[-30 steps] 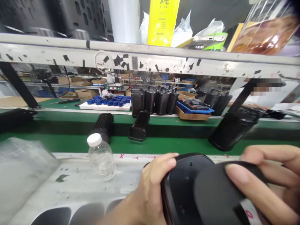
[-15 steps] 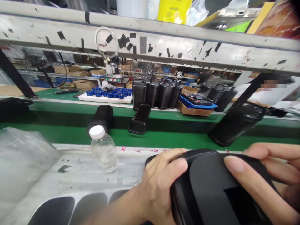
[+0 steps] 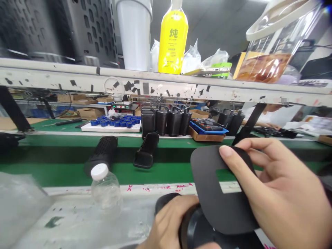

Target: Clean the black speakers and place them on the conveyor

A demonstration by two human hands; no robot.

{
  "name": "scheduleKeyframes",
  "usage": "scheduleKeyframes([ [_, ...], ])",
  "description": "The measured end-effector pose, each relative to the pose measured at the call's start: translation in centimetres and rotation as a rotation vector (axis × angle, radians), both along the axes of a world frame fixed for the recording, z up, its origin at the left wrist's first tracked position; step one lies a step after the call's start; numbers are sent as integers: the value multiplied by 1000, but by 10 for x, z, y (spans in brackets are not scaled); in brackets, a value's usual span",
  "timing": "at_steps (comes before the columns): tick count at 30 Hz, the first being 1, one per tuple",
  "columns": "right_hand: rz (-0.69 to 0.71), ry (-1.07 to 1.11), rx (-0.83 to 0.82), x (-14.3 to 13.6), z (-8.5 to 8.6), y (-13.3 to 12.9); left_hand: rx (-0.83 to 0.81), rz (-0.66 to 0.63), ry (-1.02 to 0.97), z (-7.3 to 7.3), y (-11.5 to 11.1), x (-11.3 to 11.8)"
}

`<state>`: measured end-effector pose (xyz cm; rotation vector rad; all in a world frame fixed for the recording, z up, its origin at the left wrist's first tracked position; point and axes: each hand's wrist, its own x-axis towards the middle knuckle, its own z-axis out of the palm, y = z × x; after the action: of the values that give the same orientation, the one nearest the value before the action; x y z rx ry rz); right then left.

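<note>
My right hand (image 3: pixel 282 186) pinches a thin dark grey sheet (image 3: pixel 207 183) between thumb and fingers. The sheet has rounded corners and a rectangular cut-out, and is held up at a tilt. Below it, my left hand (image 3: pixel 172 221) is wrapped round a black casing (image 3: pixel 197 226), gripping its left side. The sheet hides much of the casing, and the frame's bottom edge cuts it off. To the left of my left hand, a clear bottle (image 3: pixel 106 193) with a white cap stands on the pale worktop (image 3: pixel 75 221).
A green conveyor belt (image 3: pixel 171 169) runs across behind the worktop, carrying black perforated housings (image 3: pixel 103 152). Beyond are black canisters (image 3: pixel 175 121) and a white tray (image 3: pixel 109 128) of blue caps. Overhead, a shelf (image 3: pixel 223 88) holds a yellow bottle (image 3: pixel 173 41). A co-worker (image 3: pixel 269 114) sits at the far right.
My right hand has raised the dark sheet off the casing, and the cut-out now shows the background. My left hand and the casing sit lower in view. The camera has tilted up.
</note>
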<state>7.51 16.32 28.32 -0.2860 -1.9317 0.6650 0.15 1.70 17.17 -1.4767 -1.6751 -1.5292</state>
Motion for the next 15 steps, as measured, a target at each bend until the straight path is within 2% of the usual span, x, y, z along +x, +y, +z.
scheduleKeyframes([
  [3,64,1,-46,0,1,-3,4,23,-59,-5,0,3],
  [5,126,16,-145,0,0,-1,25,46,-2,-20,-2,1],
  [8,172,49,-303,-1,-2,6,20,82,190,-44,-6,-5],
  [10,126,63,-282,-1,-3,9,11,107,253,-51,-6,-8],
  [12,42,65,-169,1,-2,10,34,123,287,-47,-5,-9],
  [15,-39,54,-82,3,1,6,27,111,320,-29,-2,-7],
])
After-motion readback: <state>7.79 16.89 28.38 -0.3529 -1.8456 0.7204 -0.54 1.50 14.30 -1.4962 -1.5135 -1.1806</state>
